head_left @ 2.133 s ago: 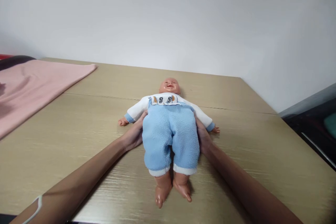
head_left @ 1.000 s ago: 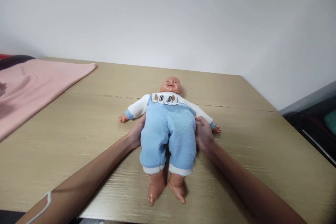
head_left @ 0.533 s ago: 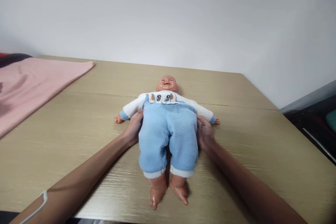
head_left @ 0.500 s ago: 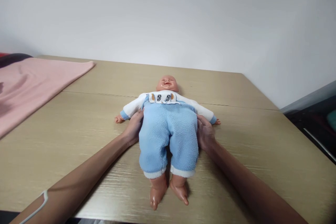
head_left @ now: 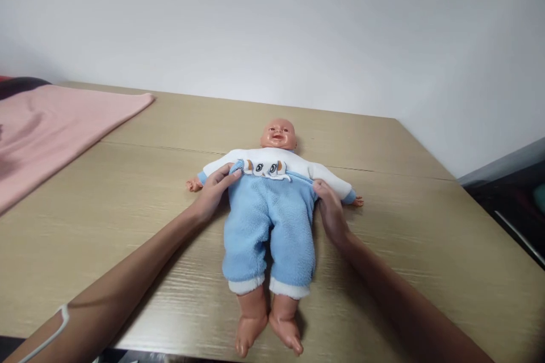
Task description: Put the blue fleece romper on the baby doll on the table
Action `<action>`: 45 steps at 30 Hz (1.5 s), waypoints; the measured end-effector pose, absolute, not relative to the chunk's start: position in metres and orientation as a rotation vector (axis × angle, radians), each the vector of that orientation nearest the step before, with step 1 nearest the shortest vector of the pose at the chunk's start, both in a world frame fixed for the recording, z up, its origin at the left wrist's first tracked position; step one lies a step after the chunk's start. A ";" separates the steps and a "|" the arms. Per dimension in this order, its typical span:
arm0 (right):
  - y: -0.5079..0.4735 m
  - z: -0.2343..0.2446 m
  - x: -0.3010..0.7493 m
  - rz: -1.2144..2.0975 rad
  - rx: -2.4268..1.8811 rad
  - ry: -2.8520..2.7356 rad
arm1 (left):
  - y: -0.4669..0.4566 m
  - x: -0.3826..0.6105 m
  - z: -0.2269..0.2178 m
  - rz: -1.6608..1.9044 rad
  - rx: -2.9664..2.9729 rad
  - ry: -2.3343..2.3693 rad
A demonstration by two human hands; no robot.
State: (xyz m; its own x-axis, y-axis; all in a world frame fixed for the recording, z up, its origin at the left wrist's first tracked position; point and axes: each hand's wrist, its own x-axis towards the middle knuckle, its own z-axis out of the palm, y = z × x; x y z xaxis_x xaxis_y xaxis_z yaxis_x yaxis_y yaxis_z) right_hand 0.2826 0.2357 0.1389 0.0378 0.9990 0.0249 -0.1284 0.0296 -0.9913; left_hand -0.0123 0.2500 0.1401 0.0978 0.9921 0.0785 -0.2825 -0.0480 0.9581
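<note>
Plainly, the light wooden table (head_left: 426, 249) fills most of the frame, with a pink blanket (head_left: 51, 130) spread over its upper left corner. At the centre a baby doll (head_left: 278, 135) lies on its back, head toward the wall, arms out to the sides, well apart from the blanket.

Its blue fleece trousers (head_left: 268, 227) look nearly on. Both legs are through, the white cuffs sit above the bare feet (head_left: 264, 334), and the waistband (head_left: 272, 174) reaches the lower edge of the white top. What seems left is settling that waistband, which bunches a little at the left of the frame.

The left hand (head_left: 213, 193) has its fingertips (head_left: 232, 172) pinched on the waistband's corner. The right hand (head_left: 330, 210) holds the opposite side at the doll's hip, fingers (head_left: 318, 186) close together on the fleece edge (the thumb is partly tucked behind, so the grip is harder to read).
</note>
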 end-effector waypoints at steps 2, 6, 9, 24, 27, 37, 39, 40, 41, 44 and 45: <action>0.233 0.148 0.284 1.061 -1.183 -1.307 | 0.250 -0.017 0.152 1.199 1.252 0.953; 0.237 0.178 0.276 0.654 -1.187 -1.668 | 0.254 -0.013 0.179 1.130 1.503 1.011; 0.252 0.194 0.265 0.639 -1.132 -1.763 | 0.263 -0.003 0.189 1.164 1.540 0.987; 0.256 0.135 0.302 0.947 -1.267 -1.459 | 0.256 -0.029 0.133 1.104 1.486 1.276; 0.248 0.131 0.300 0.945 -1.290 -1.387 | 0.253 -0.031 0.129 1.105 1.479 1.291; 0.241 0.130 0.311 1.182 -1.328 -1.346 | 0.252 -0.043 0.128 0.938 1.835 1.135; 0.242 0.130 0.313 1.162 -1.340 -1.367 | 0.250 -0.044 0.129 0.916 1.836 1.127; 0.242 0.130 0.314 1.170 -1.330 -1.367 | 0.250 -0.045 0.129 0.913 1.803 1.117; 0.241 0.130 0.313 1.196 -1.308 -1.358 | 0.250 -0.045 0.130 0.916 1.746 1.100; 0.238 0.129 0.307 1.349 -1.198 -1.261 | 0.248 -0.039 0.132 0.959 1.486 1.042; 0.237 0.128 0.303 1.406 -1.159 -1.192 | 0.247 -0.035 0.132 0.995 1.378 1.025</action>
State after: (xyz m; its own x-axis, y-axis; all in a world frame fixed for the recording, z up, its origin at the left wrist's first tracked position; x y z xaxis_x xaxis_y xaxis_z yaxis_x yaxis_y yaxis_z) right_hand 0.3035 0.2368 0.1281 -0.1248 0.9881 -0.0898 -0.0730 -0.0994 -0.9924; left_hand -0.0350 0.2466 0.1324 0.2735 0.9617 0.0156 0.0441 -0.0287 0.9986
